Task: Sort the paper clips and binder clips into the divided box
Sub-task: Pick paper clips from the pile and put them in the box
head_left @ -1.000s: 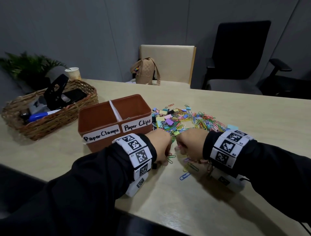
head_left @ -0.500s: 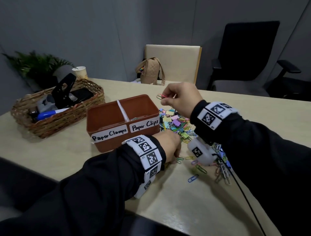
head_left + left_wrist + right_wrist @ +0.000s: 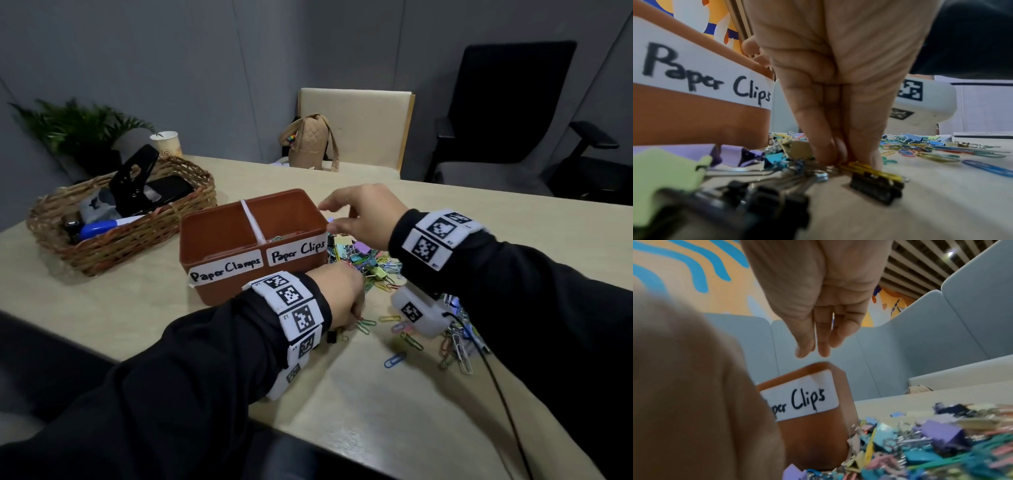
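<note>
The brown divided box (image 3: 219, 236) stands left of centre, its front labelled "Paper Clamps" on the left and "Paper Clips" on the right. Some paper clips (image 3: 284, 237) lie in the right compartment. A colourful pile of clips (image 3: 363, 265) sits just right of the box (image 3: 813, 404). My right hand (image 3: 329, 216) hovers over the box's right end, fingers loose and holding nothing (image 3: 813, 352). My left hand (image 3: 356, 318) is down on the table in front of the box, its fingertips (image 3: 826, 159) pinching a yellow paper clip (image 3: 867, 168) among binder clips (image 3: 877, 186).
A wicker basket (image 3: 120, 236) with a hole punch and a marker stands at the left, a paper cup (image 3: 166, 144) and a plant behind it. Loose paper clips (image 3: 394, 359) are scattered towards the near edge. A tan bag (image 3: 308, 144) and chairs stand beyond the table.
My right hand rose from the pile carrying a paper clip to the box; now its fingers are spread and the clip is gone from them. The left hand stayed low by the loose clips.
</note>
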The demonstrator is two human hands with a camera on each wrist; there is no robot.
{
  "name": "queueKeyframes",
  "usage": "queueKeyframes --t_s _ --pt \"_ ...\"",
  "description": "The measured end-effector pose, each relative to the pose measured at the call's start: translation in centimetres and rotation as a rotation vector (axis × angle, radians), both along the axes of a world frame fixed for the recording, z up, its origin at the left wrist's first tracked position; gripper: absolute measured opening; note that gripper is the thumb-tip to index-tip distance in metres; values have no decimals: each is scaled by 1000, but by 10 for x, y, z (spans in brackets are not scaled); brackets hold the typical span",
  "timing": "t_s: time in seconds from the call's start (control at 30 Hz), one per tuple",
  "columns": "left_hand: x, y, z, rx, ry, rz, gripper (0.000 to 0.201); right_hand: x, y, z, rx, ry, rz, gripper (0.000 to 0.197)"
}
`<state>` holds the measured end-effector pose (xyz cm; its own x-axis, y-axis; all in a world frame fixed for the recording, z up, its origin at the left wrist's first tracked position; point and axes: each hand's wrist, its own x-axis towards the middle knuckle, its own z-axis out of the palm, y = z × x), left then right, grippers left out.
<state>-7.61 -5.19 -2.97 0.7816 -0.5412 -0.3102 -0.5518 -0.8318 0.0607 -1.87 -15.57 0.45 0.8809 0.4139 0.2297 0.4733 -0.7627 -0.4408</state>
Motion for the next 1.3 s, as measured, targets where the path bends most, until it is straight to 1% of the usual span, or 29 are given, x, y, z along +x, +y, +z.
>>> queueKeyframes --t_s 0.1,0.2,0.27,0.33,0.4,0.5,0.57,0.67,0.77,0.9,1.0,1.1,1.2,1.3 --pt "1 -1 -1 -7 -40 -24 15 -12 -27 1 -210 129 10 28" --pt "2 -6 -2 1 -42 -12 12 -27 -47 -6 -404 250 22 30" --pt "3 -8 -3 17 -41 -12 12 -38 -55 -13 -526 309 59 38" --pt "3 -6 -4 -6 -35 -14 12 -50 -61 -20 -619 362 112 52" --pt "3 0 -3 -78 -27 -8 11 -60 -64 -27 -691 348 156 59" --pt "-3 11 0 -137 6 17 12 -66 -66 -37 -779 283 202 61" --pt "-7 13 0 -118 -14 22 13 -65 -68 -40 -779 266 210 59" --pt "-13 9 -2 -77 -42 25 8 -62 -70 -42 -714 228 218 47" --pt "-14 5 -1 -52 -18 47 19 -59 -68 -45 -680 220 201 38" --pt "-14 2 2 -32 12 55 24 -58 -73 -41 -633 235 241 31" --pt "-13 3 3 -38 71 83 24 -55 -84 -33 -593 293 249 42" --pt "-11 3 2 -19 111 84 28 -55 -87 -34 -596 283 260 47" --pt "-9 1 1 1 92 83 29 -55 -87 -39 -582 284 267 42" --pt "-5 0 0 -17 86 80 24 -52 -85 -39 -554 300 244 35"
